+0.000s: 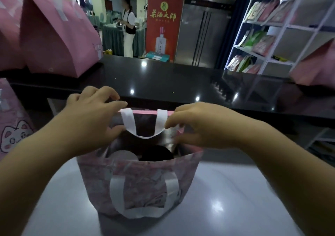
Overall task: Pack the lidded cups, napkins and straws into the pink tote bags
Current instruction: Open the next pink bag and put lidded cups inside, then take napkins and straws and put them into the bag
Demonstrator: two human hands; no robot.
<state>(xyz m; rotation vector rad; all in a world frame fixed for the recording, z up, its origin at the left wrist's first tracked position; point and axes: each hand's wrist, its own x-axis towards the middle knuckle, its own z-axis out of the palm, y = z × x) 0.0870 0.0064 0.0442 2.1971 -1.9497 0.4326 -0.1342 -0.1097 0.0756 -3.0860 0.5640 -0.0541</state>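
Pink tote bag stands upright on the white table, near centre, mouth open. The left hand pinches the far-left corner of the bag's rim w/ curled fingers. The right hand does the same at the far-right corner, thumb and fingertips closed on the rim just beside the strap. Prob. they pull the far wall taut to keep the mouth wide and the contents visible. The far handle droops inward over the opening, and the near handle hangs flat down the front. Two cups sit inside side by side, one w/ a white lid at left and one w/ a dark lid at right. Napkins and straws aren't visible, so can't tell if they're in yet. More pink bags stand on the black counter far left, closed at the top, likely already packed. A cat-print bag is at the left edge, and a wire shelf w/ flat bags is far right.
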